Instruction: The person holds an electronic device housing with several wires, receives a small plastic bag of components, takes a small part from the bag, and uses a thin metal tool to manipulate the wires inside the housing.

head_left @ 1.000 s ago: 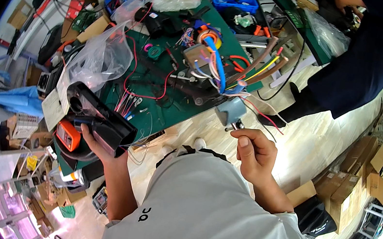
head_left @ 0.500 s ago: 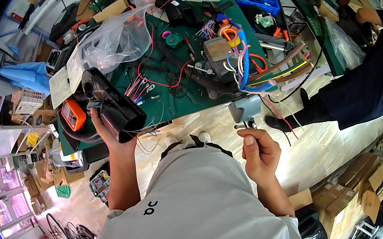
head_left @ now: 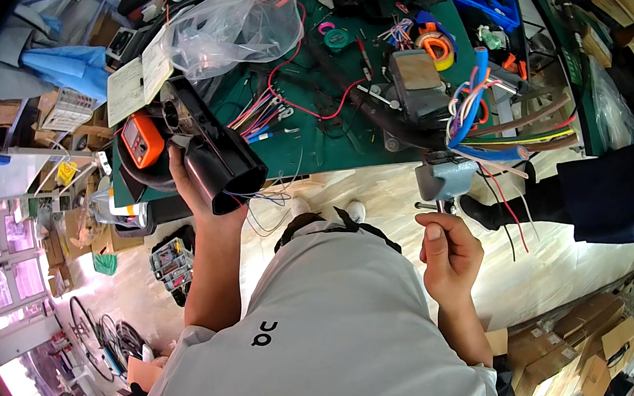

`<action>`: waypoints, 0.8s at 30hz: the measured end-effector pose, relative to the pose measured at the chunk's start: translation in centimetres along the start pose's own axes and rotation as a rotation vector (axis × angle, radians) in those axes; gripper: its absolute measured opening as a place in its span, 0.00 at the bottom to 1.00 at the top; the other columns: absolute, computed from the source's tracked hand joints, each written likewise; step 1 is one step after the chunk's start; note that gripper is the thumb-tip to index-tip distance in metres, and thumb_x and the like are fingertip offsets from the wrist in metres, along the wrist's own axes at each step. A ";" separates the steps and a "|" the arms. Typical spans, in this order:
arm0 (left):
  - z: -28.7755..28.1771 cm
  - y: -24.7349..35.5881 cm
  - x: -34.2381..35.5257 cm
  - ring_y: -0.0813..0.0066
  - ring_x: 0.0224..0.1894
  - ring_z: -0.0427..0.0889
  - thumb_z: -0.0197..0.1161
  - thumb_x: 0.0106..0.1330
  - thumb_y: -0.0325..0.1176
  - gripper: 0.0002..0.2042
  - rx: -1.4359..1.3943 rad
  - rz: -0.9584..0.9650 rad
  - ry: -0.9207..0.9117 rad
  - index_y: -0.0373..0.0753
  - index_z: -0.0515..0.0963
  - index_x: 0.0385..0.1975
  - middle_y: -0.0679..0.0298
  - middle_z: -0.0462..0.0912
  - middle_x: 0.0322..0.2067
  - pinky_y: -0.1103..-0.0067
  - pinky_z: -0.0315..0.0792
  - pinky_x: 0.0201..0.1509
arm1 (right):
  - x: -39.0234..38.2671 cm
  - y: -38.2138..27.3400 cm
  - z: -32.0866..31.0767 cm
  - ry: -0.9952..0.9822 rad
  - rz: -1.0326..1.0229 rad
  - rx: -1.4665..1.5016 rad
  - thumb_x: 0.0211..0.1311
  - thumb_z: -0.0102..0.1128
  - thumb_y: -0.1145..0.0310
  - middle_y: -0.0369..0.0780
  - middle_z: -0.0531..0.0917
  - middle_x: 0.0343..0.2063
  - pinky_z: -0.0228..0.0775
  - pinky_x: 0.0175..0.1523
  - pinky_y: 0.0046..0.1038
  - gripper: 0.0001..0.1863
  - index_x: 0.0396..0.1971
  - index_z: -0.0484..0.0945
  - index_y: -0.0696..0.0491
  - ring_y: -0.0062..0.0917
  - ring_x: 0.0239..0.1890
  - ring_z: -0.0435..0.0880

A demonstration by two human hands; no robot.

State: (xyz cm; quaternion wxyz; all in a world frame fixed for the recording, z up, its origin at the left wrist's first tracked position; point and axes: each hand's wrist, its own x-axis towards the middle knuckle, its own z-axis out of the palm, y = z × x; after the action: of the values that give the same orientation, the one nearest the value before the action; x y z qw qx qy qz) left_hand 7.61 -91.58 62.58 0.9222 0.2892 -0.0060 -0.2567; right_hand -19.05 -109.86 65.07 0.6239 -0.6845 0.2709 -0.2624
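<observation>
Head view: the left hand is closed around a long black housing, fingers on one side and palm beneath, so its grip is clamped on that piece. The housing is held tilted over the near left edge of the green counter, its hollow end turned toward the person, and thin wires trail out by that end. Just left of it sits an orange meter, with an open notebook behind.

The right hand is held in front of a grey-blue vise at the counter's edge, index finger bent and thumb near it. Its fingertips are right by the vise's metal bar — whether they pinch it, I cannot tell. Above the vise, thick cables fan out in blue, brown, yellow and red.

Farther back on the counter lie a clear plastic bag, a green tape measure, a bunch of thin coloured leads and a grey box with a brown top. At the right, a co-worker's dark trouser leg shows — beyond the vise — and cardboard boxes stand on the floor.
</observation>
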 end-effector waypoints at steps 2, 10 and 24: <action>-0.1 0.1 -0.3 0.60 0.43 0.81 0.49 0.66 0.55 0.21 -0.024 -0.022 0.006 0.44 0.74 0.46 0.59 0.81 0.40 0.67 0.75 0.51 | 0.1 0.0 0.2 -0.022 0.004 -0.002 0.68 0.52 0.69 0.30 0.74 0.16 0.59 0.22 0.15 0.10 0.38 0.78 0.59 0.09 0.17 0.68; -0.7 0.4 -0.8 0.57 0.46 0.80 0.49 0.65 0.56 0.24 -0.008 0.028 0.008 0.43 0.73 0.48 0.57 0.81 0.42 0.68 0.75 0.52 | 0.3 0.3 0.6 -0.038 0.018 -0.028 0.69 0.51 0.68 0.30 0.72 0.16 0.55 0.22 0.14 0.12 0.38 0.78 0.60 0.08 0.17 0.65; -1.3 0.7 -0.9 0.58 0.44 0.81 0.49 0.66 0.56 0.24 0.033 0.081 0.053 0.42 0.72 0.49 0.55 0.81 0.41 0.70 0.77 0.51 | 0.5 0.6 0.3 -0.078 0.051 -0.027 0.68 0.53 0.68 0.31 0.75 0.18 0.60 0.23 0.15 0.10 0.38 0.79 0.59 0.10 0.18 0.69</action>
State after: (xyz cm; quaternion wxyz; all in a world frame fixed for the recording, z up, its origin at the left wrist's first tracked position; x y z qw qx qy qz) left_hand 7.39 -89.99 61.95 0.9268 0.3103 0.0024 -0.2115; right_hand -18.55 -110.06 64.42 0.6310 -0.6955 0.2673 -0.2160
